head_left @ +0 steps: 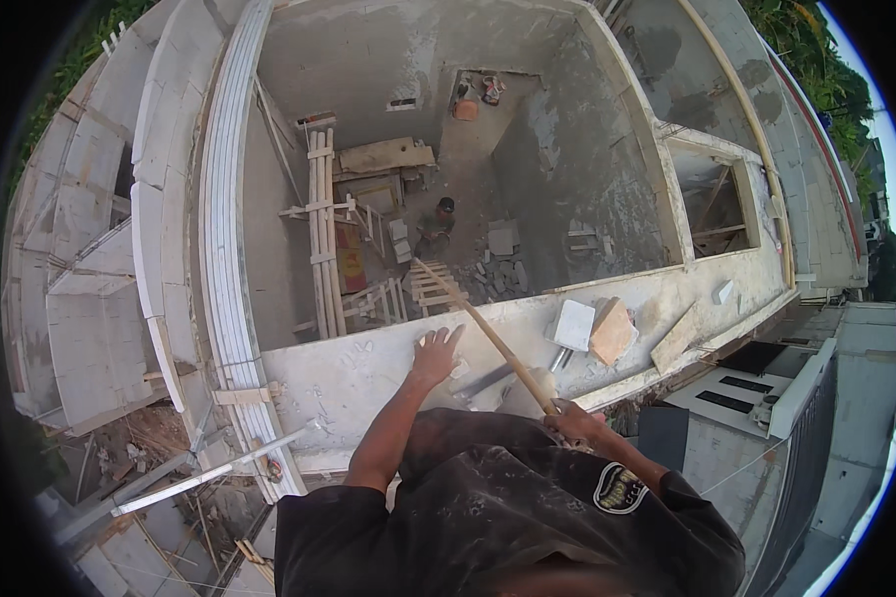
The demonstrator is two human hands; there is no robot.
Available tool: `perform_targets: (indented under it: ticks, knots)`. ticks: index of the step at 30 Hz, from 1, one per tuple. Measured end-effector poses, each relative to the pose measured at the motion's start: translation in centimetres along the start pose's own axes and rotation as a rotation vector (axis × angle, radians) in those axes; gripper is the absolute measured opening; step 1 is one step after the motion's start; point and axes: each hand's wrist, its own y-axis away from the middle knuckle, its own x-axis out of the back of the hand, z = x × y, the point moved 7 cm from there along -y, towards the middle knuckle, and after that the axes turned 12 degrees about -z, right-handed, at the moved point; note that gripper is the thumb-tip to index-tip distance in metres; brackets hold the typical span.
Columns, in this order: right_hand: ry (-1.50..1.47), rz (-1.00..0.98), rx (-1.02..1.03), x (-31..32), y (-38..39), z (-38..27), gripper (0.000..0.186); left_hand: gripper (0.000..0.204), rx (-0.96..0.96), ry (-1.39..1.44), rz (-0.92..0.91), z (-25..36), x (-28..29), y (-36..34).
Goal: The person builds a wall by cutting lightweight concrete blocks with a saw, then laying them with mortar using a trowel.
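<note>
My left hand [436, 356] lies on the pale concrete ledge [314, 383] in front of me, its fingers spread. Nothing is in it. My right hand [572, 423] is closed around the near end of a long wooden pole [493, 341]. From there the pole slants forward and left across the ledge, its far end showing over the deep room below. A white block [573, 325] and an orange-brown block [613, 331] sit on the ledge to the right of the pole. Grey-white lumps by my body are partly hidden behind the pole and my shirt.
Beyond the ledge, a deep drop opens into a walled room. Down there a person [435, 227] is near a wooden pallet [430, 289], rubble [503, 274] and a timber ladder-like frame [323, 234]. Long white metal profiles [231, 199] run along the left wall. A flat board [675, 336] lies right.
</note>
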Motion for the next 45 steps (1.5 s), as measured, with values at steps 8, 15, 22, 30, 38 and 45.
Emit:
perform_targets:
  ticks: [8, 15, 22, 30, 38, 45]
  knots:
    - [-0.131, 0.075, -0.133, 3.5, -16.7, -0.6, 0.019, 0.098, 0.565, 0.629, -0.455, -10.8, -13.2, 10.8]
    - [-0.083, 0.118, -0.141, 9.0, -32.1, -0.6, 0.016, 0.104, 0.727, 0.993, -0.090, -5.8, -22.7, 10.0]
    - [-0.281, 0.059, -0.158, 13.8, -47.0, 0.0, 0.018, 0.096, 1.090, 0.938, -0.155, -7.1, -26.5, 8.1]
    - [-0.303, 0.130, -0.128, 16.0, -60.4, 3.3, 0.014, 0.059, 0.883, 0.907, 0.276, -9.4, -24.8, 8.5]
    - [-0.231, 0.239, -0.063, 16.5, -67.0, 1.9, 0.010, 0.050, 0.822, 0.988, 0.397, -10.7, -22.7, 8.3]
    - [-0.071, 0.197, -0.018, 17.8, -73.1, 3.1, 0.010, 0.048, 0.870, 0.945, 0.427, -12.0, -21.3, 7.8]
